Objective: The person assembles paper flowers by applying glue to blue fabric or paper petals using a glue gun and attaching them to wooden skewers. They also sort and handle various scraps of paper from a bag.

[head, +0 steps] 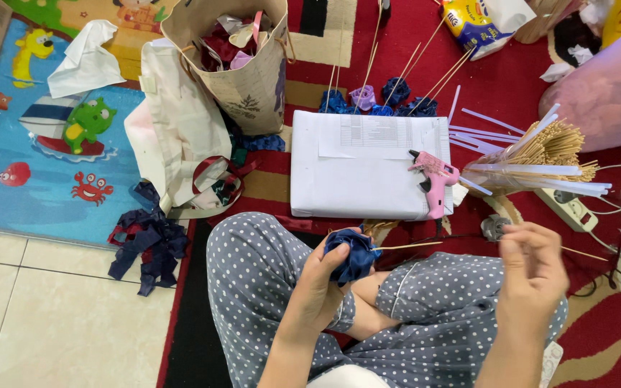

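Note:
My left hand (319, 284) grips a dark blue ribbon rose (352, 256) mounted on a thin wooden skewer (407, 246) that points right. My right hand (533, 276) is raised to the right of it, fingers pinched together near the skewer's far end; I cannot make out anything held in them. A pink glue gun (433, 179) lies on a stack of white paper (357, 169) just ahead of my knees. Beyond the paper lie several finished blue and purple roses on sticks (379, 97).
A paper bag of fabric scraps (242, 54) and a cloth tote (181, 122) stand at the left. Blue ribbon scraps (145, 241) lie at the rug's edge. A bundle of skewers and white straws (540, 154), a power strip (573, 208) and a pink tub (609, 86) sit at the right.

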